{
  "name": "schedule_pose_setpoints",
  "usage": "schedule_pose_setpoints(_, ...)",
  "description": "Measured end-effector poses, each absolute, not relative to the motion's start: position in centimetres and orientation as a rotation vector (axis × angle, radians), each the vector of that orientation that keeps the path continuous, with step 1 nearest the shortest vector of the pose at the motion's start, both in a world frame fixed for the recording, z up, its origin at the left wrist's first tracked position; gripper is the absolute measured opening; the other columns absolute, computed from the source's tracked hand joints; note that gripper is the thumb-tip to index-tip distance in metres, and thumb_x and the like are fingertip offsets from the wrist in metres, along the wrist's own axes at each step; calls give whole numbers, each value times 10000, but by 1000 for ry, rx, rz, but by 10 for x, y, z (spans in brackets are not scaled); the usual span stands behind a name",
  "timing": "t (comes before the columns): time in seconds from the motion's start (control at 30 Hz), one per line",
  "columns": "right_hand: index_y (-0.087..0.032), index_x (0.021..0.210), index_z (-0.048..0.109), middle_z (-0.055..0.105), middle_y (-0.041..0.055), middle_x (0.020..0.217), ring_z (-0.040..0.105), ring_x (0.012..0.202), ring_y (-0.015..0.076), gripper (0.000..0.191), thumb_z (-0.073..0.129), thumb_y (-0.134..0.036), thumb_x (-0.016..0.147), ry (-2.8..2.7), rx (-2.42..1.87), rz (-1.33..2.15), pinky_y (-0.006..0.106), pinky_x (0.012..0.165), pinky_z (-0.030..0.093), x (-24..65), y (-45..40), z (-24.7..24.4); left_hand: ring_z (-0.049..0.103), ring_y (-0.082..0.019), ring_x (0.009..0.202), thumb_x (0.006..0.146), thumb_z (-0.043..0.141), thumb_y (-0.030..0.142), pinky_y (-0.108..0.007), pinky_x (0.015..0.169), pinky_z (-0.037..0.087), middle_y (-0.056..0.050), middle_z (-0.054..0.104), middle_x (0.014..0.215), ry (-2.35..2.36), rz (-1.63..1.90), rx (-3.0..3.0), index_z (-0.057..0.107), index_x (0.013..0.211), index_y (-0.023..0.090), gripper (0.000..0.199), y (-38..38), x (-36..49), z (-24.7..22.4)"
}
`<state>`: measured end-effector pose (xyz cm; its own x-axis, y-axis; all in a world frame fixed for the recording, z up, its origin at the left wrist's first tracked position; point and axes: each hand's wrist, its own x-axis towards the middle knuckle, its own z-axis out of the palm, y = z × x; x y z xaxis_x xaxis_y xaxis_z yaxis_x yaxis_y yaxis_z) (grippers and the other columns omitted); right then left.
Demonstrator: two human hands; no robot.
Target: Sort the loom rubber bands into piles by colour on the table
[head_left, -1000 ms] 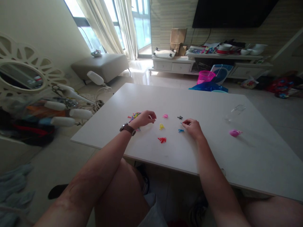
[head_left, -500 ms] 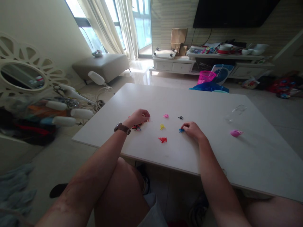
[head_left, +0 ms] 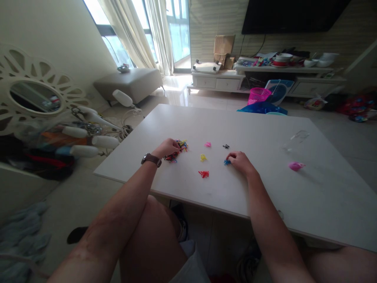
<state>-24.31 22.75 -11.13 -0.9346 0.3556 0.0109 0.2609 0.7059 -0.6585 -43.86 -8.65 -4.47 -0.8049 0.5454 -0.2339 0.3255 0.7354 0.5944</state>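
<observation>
My left hand [head_left: 167, 147] bends its fingers together at the left side of a mixed pile of small coloured rubber bands [head_left: 182, 145]. What its fingertips hold, if anything, is hidden. My right hand [head_left: 240, 161] has thumb and fingers pinched on a small heap of blue rubber bands [head_left: 226, 162] lying on the white table [head_left: 182, 118]. Between the hands lie separate little heaps: pink bands [head_left: 207, 144], yellow bands [head_left: 203, 157] and red bands [head_left: 204, 174]. Black bands [head_left: 226, 146] lie just beyond the blue ones.
Farther right on the table are a clear, transparent container [head_left: 297, 137] lying on its side and a pink-purple rounded object [head_left: 296, 166]. Past the far edge stand a pink basket [head_left: 258, 95] and a blue bag [head_left: 262, 107]. White lamp arms [head_left: 101, 141] are at the left.
My left hand has drawn back to the left and slightly lower, uncovering more of the mixed pile. My right hand stays at the blue bands. The view has shifted slightly.
</observation>
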Motion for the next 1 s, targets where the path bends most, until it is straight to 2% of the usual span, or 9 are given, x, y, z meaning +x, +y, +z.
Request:
schedule_pose_setpoints(0.23, -187, 689, 709, 663, 21, 667, 555, 649, 151, 237, 483, -251, 719, -2673, -526, 998, 265, 634, 389, -245, 225, -111, 598, -146, 650, 664, 681, 159, -228, 573, 405, -31, 706, 682, 2621, 793, 586, 780, 787, 143, 159, -74, -439, -60)
schedule_pose_setpoints(0.43, -196, 714, 708, 642, 22, 661, 543, 644, 157, 238, 478, -255, 726, -2597, -512, 942, 276, 655, 394, -248, 224, -113, 645, -154, 718, 684, 685, 135, -224, 600, 427, -42, 750, 788, 2694, 842, 610, 763, 888, 164, 220, -69, -442, -72)
schedule_pose_setpoints(0.67, -190, 750, 725, 643, 28, 666, 534, 623, 157, 272, 466, -271, 737, -2585, -519, 950, 283, 646, 393, -249, 222, -115, 650, -174, 765, 707, 720, 247, -237, 631, 434, -49, 759, 817, 2813, 682, 564, 770, 842, 198, 151, -66, -443, -80)
schedule_pose_setpoints(0.83, -192, 750, 729, 647, 28, 663, 536, 618, 156, 271, 472, -275, 734, -2583, -524, 952, 280, 642, 399, -249, 222, -117, 645, -175, 768, 694, 708, 205, -247, 633, 423, -46, 755, 833, 2833, 628, 505, 775, 833, 213, 155, -64, -441, -79)
schedule_pose_setpoints(1.0, -194, 765, 733, 648, 24, 663, 539, 617, 154, 274, 470, -271, 743, -2582, -528, 939, 278, 647, 405, -249, 222, -117, 639, -166, 750, 701, 714, 206, -237, 628, 420, -36, 739, 765, 2813, 639, 474, 772, 823, 205, 136, -64, -442, -75)
